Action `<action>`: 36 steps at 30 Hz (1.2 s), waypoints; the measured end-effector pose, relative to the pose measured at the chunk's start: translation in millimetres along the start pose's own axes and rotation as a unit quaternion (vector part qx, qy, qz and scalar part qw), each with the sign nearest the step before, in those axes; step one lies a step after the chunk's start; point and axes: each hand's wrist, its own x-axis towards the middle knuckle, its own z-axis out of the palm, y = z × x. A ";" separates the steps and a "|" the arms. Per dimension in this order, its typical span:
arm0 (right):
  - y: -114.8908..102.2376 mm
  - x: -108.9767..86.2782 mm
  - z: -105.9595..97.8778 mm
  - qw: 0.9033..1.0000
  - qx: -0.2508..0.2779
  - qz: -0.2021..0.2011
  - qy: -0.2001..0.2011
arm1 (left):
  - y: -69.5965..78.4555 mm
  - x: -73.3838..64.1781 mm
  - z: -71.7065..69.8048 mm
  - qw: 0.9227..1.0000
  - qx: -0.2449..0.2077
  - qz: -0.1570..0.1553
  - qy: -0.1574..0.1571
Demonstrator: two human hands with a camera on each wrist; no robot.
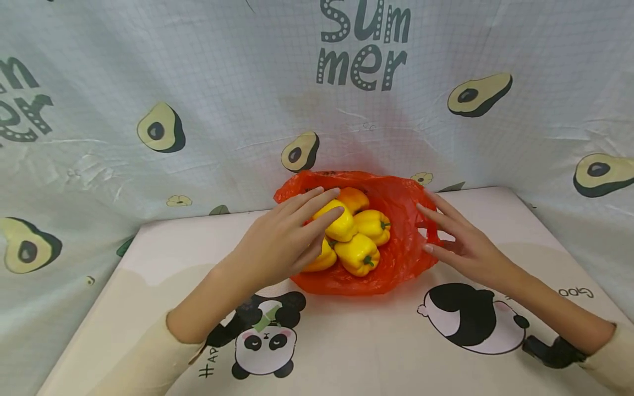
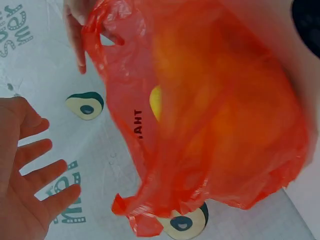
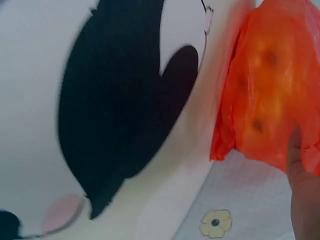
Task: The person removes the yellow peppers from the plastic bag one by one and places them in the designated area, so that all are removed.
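While yellow peppers (image 1: 359, 255) sit inside the red bag (image 1: 403, 223), I see the left grip (image 1: 279, 236) released at its left side. The right grip (image 1: 468, 239), loosely spread, touches its right side.

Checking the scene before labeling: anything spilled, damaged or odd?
Nothing stands out. The yellow peppers in view sit inside the red bag, none visibly damaged. The gap beside the right hand looks like a handle opening, probably not a tear.
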 end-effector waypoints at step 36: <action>46.3 -5.1 -7.7 0.997 -0.002 -0.038 -0.066 | -32.6 101.6 31.8 0.880 -0.189 -0.114 -0.421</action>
